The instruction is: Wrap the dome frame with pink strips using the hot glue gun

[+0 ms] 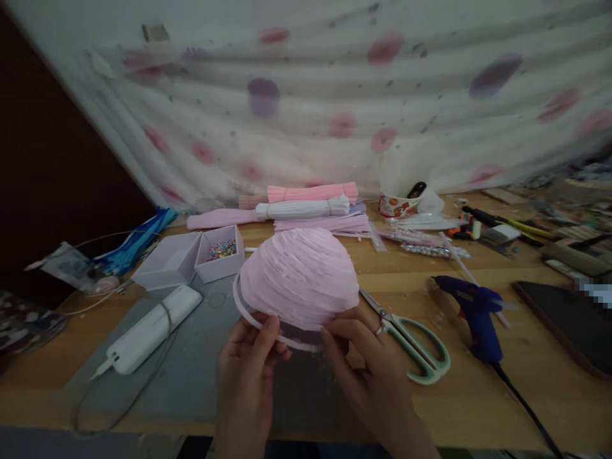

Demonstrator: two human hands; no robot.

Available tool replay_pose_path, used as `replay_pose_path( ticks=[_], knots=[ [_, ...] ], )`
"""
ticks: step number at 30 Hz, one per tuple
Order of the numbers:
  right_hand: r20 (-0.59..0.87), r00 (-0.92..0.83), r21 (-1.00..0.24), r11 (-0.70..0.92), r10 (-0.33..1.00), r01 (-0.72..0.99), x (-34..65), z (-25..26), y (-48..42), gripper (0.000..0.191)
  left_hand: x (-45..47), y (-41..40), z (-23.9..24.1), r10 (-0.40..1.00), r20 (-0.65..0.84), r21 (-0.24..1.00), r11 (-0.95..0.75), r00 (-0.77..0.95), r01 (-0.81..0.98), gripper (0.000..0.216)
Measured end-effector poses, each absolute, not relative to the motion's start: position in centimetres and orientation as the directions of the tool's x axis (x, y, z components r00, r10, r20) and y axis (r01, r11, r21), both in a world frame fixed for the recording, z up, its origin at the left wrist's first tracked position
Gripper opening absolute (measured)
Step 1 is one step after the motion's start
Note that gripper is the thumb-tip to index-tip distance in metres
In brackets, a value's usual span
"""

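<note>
A pale pink, ridged shell-shaped piece, seemingly covered in rows of pipe cleaner, is in the middle of the view above the grey mat. Along its lower left edge curves a loose pale pink pipe cleaner, with a gap between it and the shell. My left hand pinches this strip between thumb and fingers below the shell. At the lower right edge, my right hand is closed, its thumb and finger pinching the strip's other end against the shell. Green-handled scissors lie just right of my right hand.
A blue glue gun and a dark phone-like slab are at right. A white power bank with a cable rests on the grey mat. Behind are a bead box, pipe cleaner bundles and a paper cup.
</note>
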State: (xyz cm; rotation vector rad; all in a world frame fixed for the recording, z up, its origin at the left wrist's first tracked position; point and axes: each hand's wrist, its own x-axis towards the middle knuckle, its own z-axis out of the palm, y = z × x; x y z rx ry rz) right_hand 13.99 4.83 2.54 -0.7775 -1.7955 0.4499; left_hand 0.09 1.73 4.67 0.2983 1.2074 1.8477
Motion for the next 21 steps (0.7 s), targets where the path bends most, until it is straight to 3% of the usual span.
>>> replay_pose_path(
  ticks=[12, 21],
  knots=[
    [0.649, -0.224, -0.644, 0.681, 0.727, 0.348, 14.3, 2.5, 5.0, 0.015, 0.1, 1.6, 4.0, 0.757, -0.387, 0.731, -0.098, -0.527, -0.676, 0.045],
    [0.627, -0.242, -0.654, 0.669, 0.740, 0.353, 14.5, 2.7, 4.9, 0.016, 0.4, 1.3, 2.8, 0.809, -0.316, 0.723, -0.133, -0.496, -0.678, 0.034]
  ],
)
